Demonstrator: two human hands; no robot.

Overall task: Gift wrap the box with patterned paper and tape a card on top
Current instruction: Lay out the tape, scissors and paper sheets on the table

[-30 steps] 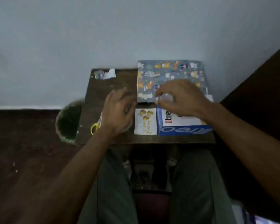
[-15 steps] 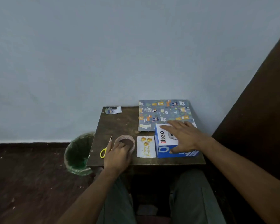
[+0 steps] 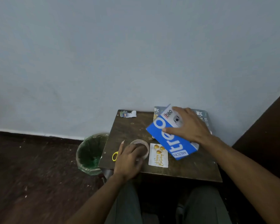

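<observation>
The box (image 3: 170, 136), blue and white with large "treo" lettering, is tilted up off the table (image 3: 192, 165), its blue face turned toward the camera and its lower corner down near the card (image 3: 158, 155). The right hand (image 3: 190, 125) grips it from above, fingers spread over the white top face and thumb pressed on the blue face. Whether the box's far edge touches the table cannot be told.

Behind the box, against the wall, lies the paper (image 3: 202, 114), patterned with small figures on grey-blue; the box and hand cover most of it.

Just left of the box's lower corner the card lies flat on the table, white with gold balloons and gold script. Left of the card, and nearly touching it, sits the tape (image 3: 140, 147), a clear roll lying flat. The left hand (image 3: 128, 160) rests on it, fingers loosely curled over the near rim; whether they actually pinch the roll is not clear. Left of that hand the yellow handle of the scissors (image 3: 115, 156) shows, the rest hidden under the hand apart from a blade tip.

Far from the box, at the table's back left corner, lies a torn scrap (image 3: 128, 113) of the same paper. On the floor left of the table stands a bin (image 3: 91, 154) lined with a green bag.
</observation>
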